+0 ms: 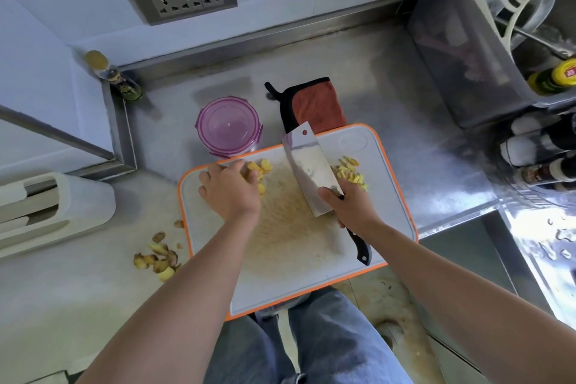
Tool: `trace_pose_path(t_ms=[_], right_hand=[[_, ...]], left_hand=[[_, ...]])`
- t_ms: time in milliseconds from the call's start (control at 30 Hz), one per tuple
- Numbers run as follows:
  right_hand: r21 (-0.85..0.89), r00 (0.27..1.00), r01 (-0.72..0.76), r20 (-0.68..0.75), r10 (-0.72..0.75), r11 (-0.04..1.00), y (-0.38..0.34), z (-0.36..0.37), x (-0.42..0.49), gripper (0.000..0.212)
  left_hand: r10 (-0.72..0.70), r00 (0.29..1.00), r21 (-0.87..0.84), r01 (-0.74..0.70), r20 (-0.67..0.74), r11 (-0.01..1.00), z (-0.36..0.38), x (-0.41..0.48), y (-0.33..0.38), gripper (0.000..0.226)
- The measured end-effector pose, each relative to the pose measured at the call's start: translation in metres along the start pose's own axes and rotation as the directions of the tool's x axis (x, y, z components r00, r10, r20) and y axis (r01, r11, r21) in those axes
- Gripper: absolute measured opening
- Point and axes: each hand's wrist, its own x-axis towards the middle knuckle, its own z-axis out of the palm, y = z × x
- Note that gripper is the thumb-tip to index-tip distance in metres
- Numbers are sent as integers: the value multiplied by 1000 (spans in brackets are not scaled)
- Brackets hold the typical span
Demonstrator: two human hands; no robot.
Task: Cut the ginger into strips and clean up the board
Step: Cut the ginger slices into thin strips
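- Jeans point(327, 337) and a shoe point(389, 332) at 6 o'clock, below the board's near edge.
- Board point(311, 284), white with orange rim, centre of steel counter point(405, 72).
- Left hand point(229, 190) palm down, fingers curled over ginger slices point(260, 170) at the board's 11 o'clock.
- Right hand point(352, 206) wrapped around the cleaver point(311, 171); blade tilted, tip toward 12 o'clock.
- Ginger strips point(349, 173) piled just right of the blade, at 1 o'clock.
- Peel scraps point(157, 254) off the board at 8 o'clock.
- Purple tub point(229, 128) and red cloth point(314, 103) beyond the far edge.
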Motion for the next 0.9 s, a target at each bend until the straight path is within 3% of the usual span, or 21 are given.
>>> trace_pose_path(t_ms=[333,533,767,900], right_hand=[[12,1000,0,8,-1,1000,1,1,0,32],[11,1000,1,6,-2,1000,-1,1,-1,30],[33,1000,-11,4,11,999,-4,-2,-5,28],[101,999,23,-50,-18,995,-5,-10,-15,21]], left_hand=[[5,1000,-93,-3,19,996,0,6,2,16],[120,992,-89,-122,-28,989,2,1,-1,17],[156,981,-376,-187,-112,908,-6,-10,-1,11],[111,994,-630,-73,21,773,-6,-28,18,17]])
